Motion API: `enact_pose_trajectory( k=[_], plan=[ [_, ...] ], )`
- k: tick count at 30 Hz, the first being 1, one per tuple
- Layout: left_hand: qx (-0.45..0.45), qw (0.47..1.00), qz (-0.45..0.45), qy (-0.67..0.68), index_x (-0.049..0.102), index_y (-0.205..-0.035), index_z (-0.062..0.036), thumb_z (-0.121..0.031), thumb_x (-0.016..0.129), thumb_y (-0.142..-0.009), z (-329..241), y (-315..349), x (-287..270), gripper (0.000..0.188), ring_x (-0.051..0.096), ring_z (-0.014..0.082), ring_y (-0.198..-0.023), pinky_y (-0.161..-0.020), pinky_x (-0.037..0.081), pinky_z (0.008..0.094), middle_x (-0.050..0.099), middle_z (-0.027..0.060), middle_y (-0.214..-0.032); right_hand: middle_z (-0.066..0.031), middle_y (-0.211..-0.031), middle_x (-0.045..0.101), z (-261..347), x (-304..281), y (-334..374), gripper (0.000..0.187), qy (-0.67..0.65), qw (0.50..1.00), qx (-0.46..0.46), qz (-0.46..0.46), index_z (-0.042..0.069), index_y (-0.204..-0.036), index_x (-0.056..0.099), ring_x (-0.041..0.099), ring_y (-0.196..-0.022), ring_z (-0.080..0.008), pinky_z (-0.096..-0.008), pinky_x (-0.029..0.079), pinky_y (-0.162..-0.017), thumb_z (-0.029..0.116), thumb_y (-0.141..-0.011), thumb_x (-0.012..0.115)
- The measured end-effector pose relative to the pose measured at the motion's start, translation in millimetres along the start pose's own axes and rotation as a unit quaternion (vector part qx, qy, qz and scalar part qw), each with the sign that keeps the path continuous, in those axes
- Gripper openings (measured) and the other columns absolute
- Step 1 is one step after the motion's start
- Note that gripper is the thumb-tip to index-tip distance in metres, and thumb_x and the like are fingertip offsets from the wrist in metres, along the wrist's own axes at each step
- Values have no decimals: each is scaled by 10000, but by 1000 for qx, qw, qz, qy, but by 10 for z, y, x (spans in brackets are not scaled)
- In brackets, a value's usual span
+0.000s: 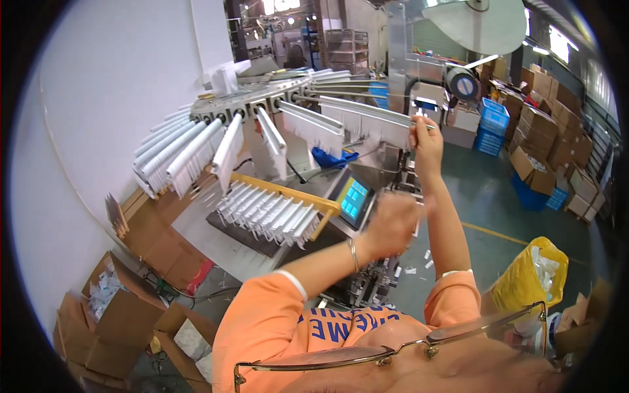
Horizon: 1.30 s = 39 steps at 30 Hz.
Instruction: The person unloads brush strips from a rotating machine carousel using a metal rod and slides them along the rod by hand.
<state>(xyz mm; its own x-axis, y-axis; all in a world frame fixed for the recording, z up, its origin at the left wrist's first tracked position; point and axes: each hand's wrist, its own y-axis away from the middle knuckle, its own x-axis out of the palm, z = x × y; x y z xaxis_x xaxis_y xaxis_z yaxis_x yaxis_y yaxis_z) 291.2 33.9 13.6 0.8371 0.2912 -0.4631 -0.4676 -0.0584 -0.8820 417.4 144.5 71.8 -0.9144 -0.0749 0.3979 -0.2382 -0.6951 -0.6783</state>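
Note:
My right hand (pixel 426 136) is raised with its fingers closed round the outer end of a long white rail (pixel 367 112). White fringe-like pieces hang in a row below that rail, which juts from a round rotary machine (pixel 252 101). Lower down, my left hand (pixel 395 224) is smeared by motion, so its fingers and anything in them cannot be made out. It is nearest to a control panel (pixel 352 199) with a lit blue touchscreen. More white rails (pixel 191 149) with hanging pieces fan out round the machine's rim.
A wooden rack (pixel 282 192) carrying several white fringed strips rests on the metal table (pixel 196 229). Open cardboard boxes (pixel 111 327) stand at lower left. A yellow sack (pixel 524 278) stands at right, with blue crates (pixel 491 124) and stacked cartons (pixel 544 124) beyond.

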Motion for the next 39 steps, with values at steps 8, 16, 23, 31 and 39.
enact_pose_trajectory(
  k=[8, 16, 23, 31, 39],
  plan=[
    [25, 998, 13, -54, 611, -1010, -53, -36, 572, -609, -371, 880, -1389, 403, 431, 198, -589, -517, 326, 323, 414, 39, -692, 38, -595, 481, -676, 447, -239, 215, -14, 989, -31, -142, 73, -772, 561, 370, -465, -20, -163, 266, -409, 270, -856, 582],
    [-343, 909, -94, -218, 601, -857, -28, 34, 513, -723, -272, 2342, -2358, 171, 485, 272, -619, -558, 385, 347, 489, 111, -692, 59, -529, 352, -513, 624, -219, 345, -48, 995, -39, -80, 134, -663, 465, 281, -423, -21, -177, 194, -379, 365, -917, 440],
    [-413, 893, -106, -145, 589, -803, -16, 20, 500, -734, 99, 2847, -2187, 118, 505, 291, -649, -567, 390, 357, 509, 134, -705, 67, -563, 366, -682, 490, -237, 315, 22, 990, -107, -94, 126, -665, 461, 331, -509, -30, -191, 262, -455, 315, -916, 463],
    [-393, 899, -64, -180, 585, -789, -12, -1, 504, -695, 120, 2934, -2152, 124, 492, 320, -639, -566, 377, 387, 496, 133, -682, 56, -505, 345, -613, 726, -158, 369, 25, 996, -61, -62, 127, -653, 440, 292, -392, -37, -194, 211, -348, 384, -917, 426],
    [-378, 903, -64, -195, 580, -792, -8, -1, 505, -714, 72, 2915, -2141, 108, 479, 304, -615, -553, 370, 376, 476, 126, -670, 48, -536, 366, -372, 738, 126, 363, 28, 986, -103, -130, 120, -647, 443, 321, -450, -28, -180, 221, -387, 361, -918, 441]
  ],
)
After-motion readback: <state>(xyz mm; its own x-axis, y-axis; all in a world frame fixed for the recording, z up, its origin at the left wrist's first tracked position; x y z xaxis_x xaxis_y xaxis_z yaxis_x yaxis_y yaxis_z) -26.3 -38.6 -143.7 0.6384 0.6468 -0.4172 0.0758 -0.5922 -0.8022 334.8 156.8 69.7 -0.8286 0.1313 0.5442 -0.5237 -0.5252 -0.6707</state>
